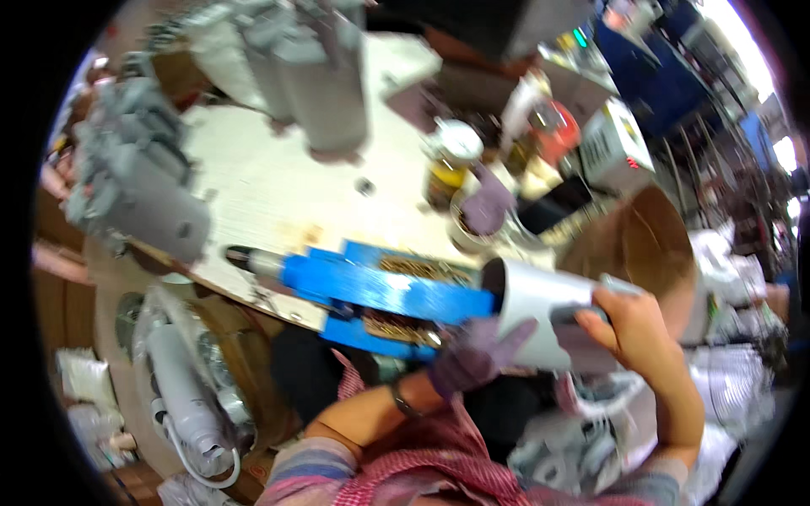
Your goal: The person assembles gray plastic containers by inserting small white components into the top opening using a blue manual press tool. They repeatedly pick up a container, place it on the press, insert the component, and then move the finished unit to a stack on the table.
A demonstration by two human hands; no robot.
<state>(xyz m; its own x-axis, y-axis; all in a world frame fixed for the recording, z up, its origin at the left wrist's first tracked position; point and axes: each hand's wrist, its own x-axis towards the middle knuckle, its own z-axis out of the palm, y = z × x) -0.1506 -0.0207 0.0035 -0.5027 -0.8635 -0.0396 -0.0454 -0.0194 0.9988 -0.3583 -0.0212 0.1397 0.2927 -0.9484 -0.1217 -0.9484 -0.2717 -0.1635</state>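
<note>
A smooth grey tapered plastic housing lies on its side in front of me, its dark open end facing left. My right hand, bare, grips its right end by a handle-like part. My left hand, in a purple glove, is at the lower edge of the open end, with fingers laid against the housing; blur hides the rest of its grip. Left of the opening is a long blue tool-like thing with a silver and black tip. It rests across a blue tray whose compartments hold small brass-coloured screws.
Grey housings stand at the table's back, more at the left. Right of centre are a white-lidded jar, a cup, a dark phone-like slab and a cardboard box. A carton with grey parts stands lower left.
</note>
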